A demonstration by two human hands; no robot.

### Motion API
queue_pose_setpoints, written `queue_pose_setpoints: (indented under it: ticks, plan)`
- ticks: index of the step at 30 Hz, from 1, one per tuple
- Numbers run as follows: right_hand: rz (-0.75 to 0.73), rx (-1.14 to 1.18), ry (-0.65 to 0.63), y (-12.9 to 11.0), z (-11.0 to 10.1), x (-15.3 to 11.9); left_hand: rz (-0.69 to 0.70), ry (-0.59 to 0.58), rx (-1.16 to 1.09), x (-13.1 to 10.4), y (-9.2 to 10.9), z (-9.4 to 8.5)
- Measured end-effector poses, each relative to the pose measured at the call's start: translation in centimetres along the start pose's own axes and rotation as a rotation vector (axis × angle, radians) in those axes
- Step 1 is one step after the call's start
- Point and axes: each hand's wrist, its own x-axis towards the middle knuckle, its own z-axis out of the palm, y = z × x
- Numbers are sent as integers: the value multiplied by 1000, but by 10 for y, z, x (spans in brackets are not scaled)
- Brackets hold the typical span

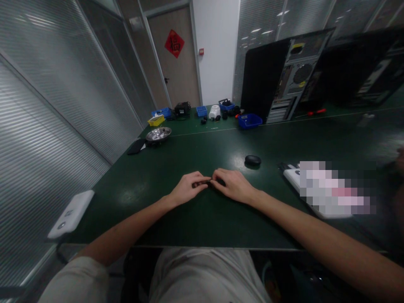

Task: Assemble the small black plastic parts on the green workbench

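Note:
Near the middle of the dark green table (132,214), my two hands meet fingertip to fingertip. My left hand (185,188) is closed on a small, thin dark piece (199,183), which shows between its thumb and fingers; its kind is too small to make out. With thumb and index finger pinched together, my right hand (235,186) closes at the right end of the same piece. The fingers hide part of it. Beyond my right hand lies a black rounded thing like a computer mouse (253,160), apart from both hands.
White devices rest at the left edge (71,213) and, partly blurred out, at the right (303,189). Farther back are a metal bowl (158,134), a flat black object (136,147), a yellow bin (156,121), a blue tray (250,121) and an open computer tower (290,75).

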Motion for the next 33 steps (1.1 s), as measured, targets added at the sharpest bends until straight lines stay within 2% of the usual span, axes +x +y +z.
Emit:
queue_pose_setpoints:
  ticks: [9, 15, 19, 23, 26, 29, 33]
  plan:
    - [22, -184, -54, 7, -3, 1, 95, -59, 183, -2, 5, 1]
    - [84, -258, -59, 10, -9, 2, 93, -66, 182, -2, 6, -1]
    - [144, -254, -51, 14, -11, 1, 69, -88, 132, -2, 6, -10]
    - [148, -226, -54, 15, -11, 2, 142, -164, 123, -1, 2, -24]
    - [169, -217, -64, 14, -11, 2, 170, -136, 164, 1, -4, -31]
    - [173, -205, -67, 13, -11, 3, 191, -112, 163, 5, -5, -27]
    - [171, -192, -57, 14, -11, 3, 231, -153, 152, 9, 1, -15]
